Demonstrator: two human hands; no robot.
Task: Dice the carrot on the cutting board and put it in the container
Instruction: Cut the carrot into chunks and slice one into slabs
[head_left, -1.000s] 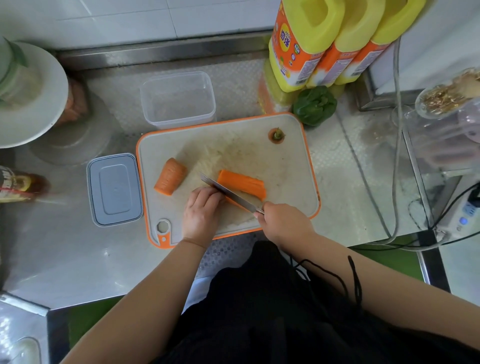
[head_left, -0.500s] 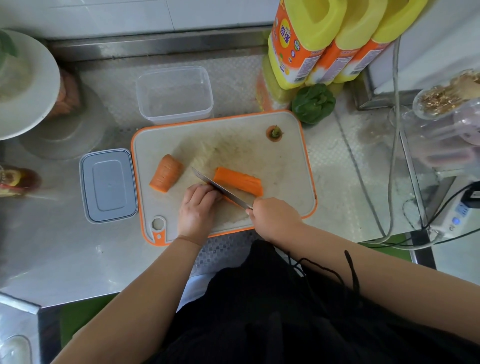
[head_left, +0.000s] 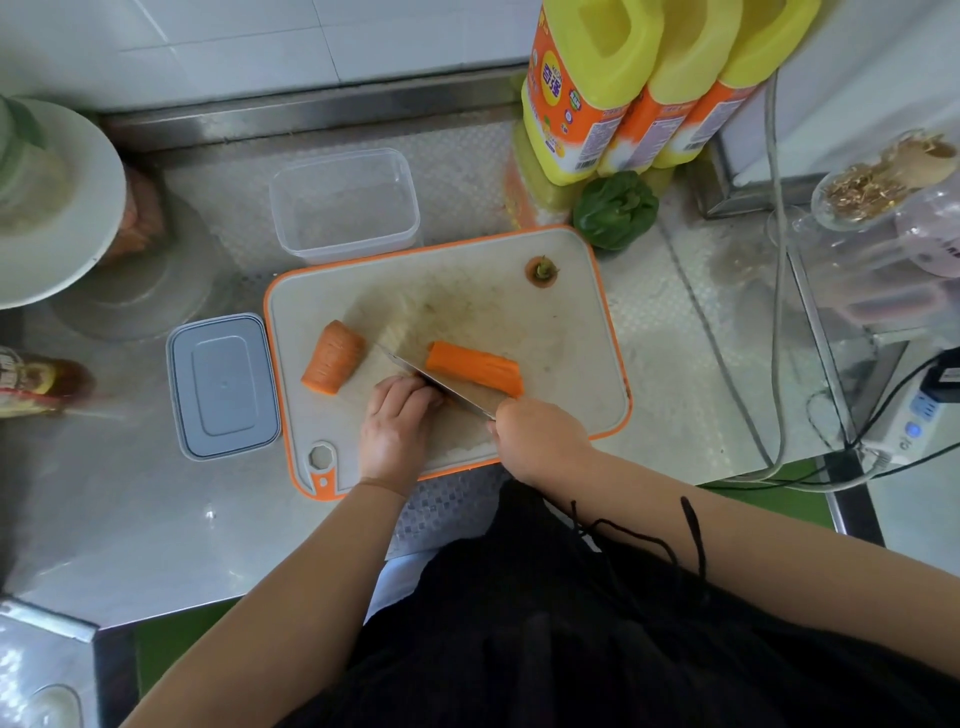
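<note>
Left hand (head_left: 397, 426) curls fingers down on a carrot bit mostly hidden under it near the cutting board (head_left: 561, 332) front edge; right hand (head_left: 535, 436) grips the knife (head_left: 436, 382), blade slanting up-left between the hands. Just past the blade a carrot half (head_left: 475, 366) lies long axis left-right, slightly tilted, touching the knife; a carrot chunk (head_left: 335, 364) lies left, apart, slanting toward the far right. Bare board beyond; carrot top (head_left: 541, 271) far right corner, empty clear container (head_left: 345, 205) behind the far edge, lid (head_left: 223, 387) left.

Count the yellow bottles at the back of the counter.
3, in a tight row at the back right: left bottle, middle bottle, right bottle, behind the green pepper. The top edge crops them; more may sit out of view.
</note>
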